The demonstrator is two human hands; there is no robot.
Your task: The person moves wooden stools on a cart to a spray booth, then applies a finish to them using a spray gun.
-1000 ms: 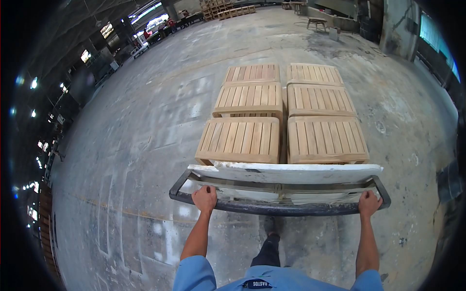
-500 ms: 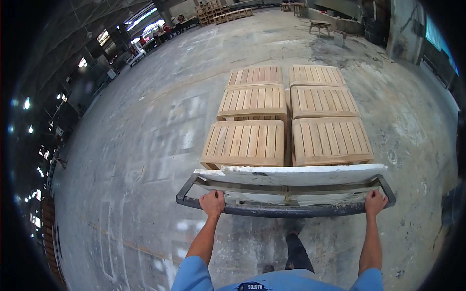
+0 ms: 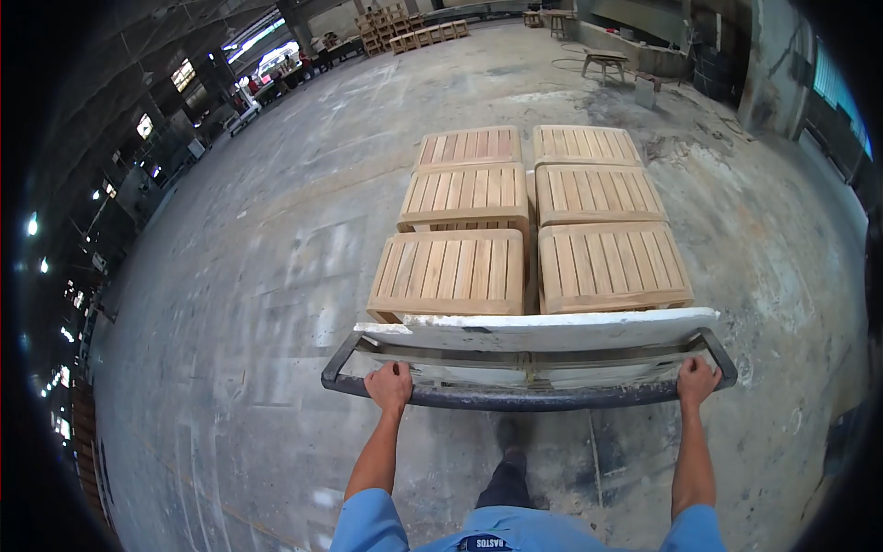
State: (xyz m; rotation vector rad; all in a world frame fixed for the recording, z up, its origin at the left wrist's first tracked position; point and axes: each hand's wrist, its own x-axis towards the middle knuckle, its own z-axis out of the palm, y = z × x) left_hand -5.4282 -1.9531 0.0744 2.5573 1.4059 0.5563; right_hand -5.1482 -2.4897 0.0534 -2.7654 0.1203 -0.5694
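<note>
My left hand (image 3: 389,385) is wrapped round the left part of a dark cart handle (image 3: 543,399). Near its right end, my right hand (image 3: 698,381) grips the same bar. A white foam-like board (image 3: 561,333) stands upright just beyond the handle. Behind the board, slatted wooden stools or small tables sit in two columns, with the nearest left one (image 3: 448,271) and nearest right one (image 3: 614,267) against the board. The cart's bed is hidden under them.
Concrete floor (image 3: 248,276) surrounds the cart. Far ahead are stacked wooden frames (image 3: 386,28), a small wooden stool (image 3: 603,64) and a grey block (image 3: 647,90). A concrete pillar (image 3: 774,74) rises at the right. Distant people and benches show at the upper left.
Cart, load and both hands have shifted slightly left in view. The far stool and pillar appear a little lower and larger. My visible leg has changed position; both hands keep their hold.
</note>
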